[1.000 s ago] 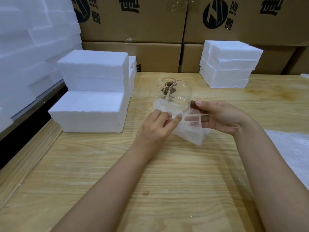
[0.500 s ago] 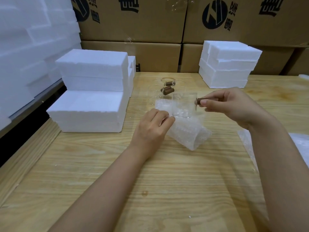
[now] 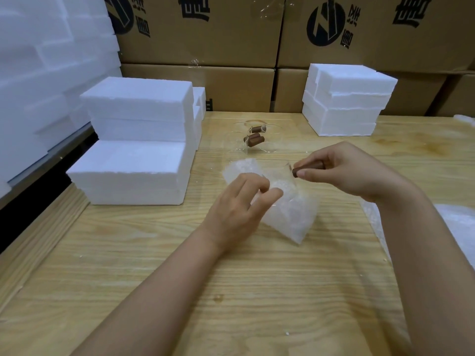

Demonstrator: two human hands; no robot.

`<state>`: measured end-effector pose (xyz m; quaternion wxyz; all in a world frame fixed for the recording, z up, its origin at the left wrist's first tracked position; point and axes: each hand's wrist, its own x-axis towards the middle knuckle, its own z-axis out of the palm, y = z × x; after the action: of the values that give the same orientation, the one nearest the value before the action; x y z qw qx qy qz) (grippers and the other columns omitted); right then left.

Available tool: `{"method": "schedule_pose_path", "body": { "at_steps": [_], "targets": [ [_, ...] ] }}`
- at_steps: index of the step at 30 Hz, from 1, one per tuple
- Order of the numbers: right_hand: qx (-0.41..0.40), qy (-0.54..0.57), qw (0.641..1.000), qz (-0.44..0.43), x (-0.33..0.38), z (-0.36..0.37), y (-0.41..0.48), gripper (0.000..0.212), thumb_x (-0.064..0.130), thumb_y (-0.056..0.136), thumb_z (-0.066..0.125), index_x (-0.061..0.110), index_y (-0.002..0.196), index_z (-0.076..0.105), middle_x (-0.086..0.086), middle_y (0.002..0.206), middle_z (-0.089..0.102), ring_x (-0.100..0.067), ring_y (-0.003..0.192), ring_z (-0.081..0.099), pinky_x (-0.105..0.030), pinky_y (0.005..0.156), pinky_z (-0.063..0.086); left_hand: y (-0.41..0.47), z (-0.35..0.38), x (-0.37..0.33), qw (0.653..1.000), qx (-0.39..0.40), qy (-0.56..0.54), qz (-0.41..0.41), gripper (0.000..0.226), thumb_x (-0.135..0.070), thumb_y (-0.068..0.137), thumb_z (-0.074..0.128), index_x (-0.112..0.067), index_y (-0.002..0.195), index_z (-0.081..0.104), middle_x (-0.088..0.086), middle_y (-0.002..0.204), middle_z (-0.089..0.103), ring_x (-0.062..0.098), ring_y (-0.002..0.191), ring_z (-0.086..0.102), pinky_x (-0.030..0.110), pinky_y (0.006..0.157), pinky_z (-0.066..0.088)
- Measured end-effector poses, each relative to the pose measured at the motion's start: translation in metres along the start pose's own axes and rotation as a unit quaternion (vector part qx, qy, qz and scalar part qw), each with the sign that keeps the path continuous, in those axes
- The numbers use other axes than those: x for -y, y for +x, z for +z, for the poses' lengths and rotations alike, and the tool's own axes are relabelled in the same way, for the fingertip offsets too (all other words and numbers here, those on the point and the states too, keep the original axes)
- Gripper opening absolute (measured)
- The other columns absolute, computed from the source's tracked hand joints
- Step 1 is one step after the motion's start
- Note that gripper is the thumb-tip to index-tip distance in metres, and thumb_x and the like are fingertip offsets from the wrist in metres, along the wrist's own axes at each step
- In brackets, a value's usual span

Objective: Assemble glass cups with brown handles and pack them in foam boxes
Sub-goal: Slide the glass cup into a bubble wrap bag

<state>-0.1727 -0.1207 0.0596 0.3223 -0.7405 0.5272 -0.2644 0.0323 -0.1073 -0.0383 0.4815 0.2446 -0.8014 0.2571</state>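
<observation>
Moved: right hand (image 3: 341, 176) is lowering glass cup (image 3: 280, 177) deeper into bubble-wrap bag (image 3: 290, 217)
Right: is pinching brown handle (image 3: 308, 167)
Left: left hand (image 3: 236, 209) is gripping bag's edge
Foam boxes (image 3: 138, 140): sitting closed, contents hidden

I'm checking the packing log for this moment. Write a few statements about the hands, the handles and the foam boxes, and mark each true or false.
1. The right hand pinches a brown handle. True.
2. The left hand lies flat on a foam box. False: it pinches the bubble wrap lying on the table.
3. Two more brown handles sit farther back on the table. True.
4. Foam boxes stand only on the left. False: besides the left stack, a right stack stands at the back right.
</observation>
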Motion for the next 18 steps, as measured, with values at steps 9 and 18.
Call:
{"method": "schedule_pose_path", "body": {
  "at_steps": [9, 18],
  "targets": [
    [-0.048, 0.01, 0.998, -0.042, -0.003, -0.002, 0.002, 0.006, 0.017, 0.085, 0.07, 0.02, 0.09, 0.073, -0.004, 0.086, 0.074, -0.027, 0.092, 0.066, -0.054, 0.09, 0.049, 0.012, -0.009, -0.005, 0.931, -0.096, -0.177, -0.304, 0.031, -0.016, 0.094, 0.043, -0.017, 0.124, 0.045, -0.011, 0.119, 0.038, 0.014, 0.102, 0.047, 0.031, 0.072, 0.051],
    [-0.036, -0.04, 0.998, -0.034, -0.004, -0.002, 0.0, 0.005, 0.022, 0.084, 0.072, 0.023, 0.088, 0.073, 0.002, 0.085, 0.073, -0.022, 0.09, 0.065, -0.04, 0.087, 0.051, 0.009, 0.0, 0.005, 0.823, 0.172, -0.081, -0.535, 0.037, -0.023, 0.078, 0.068, -0.025, 0.114, 0.058, -0.01, 0.11, 0.053, 0.009, 0.089, 0.049, 0.023, 0.075, 0.04]
  ]
}}
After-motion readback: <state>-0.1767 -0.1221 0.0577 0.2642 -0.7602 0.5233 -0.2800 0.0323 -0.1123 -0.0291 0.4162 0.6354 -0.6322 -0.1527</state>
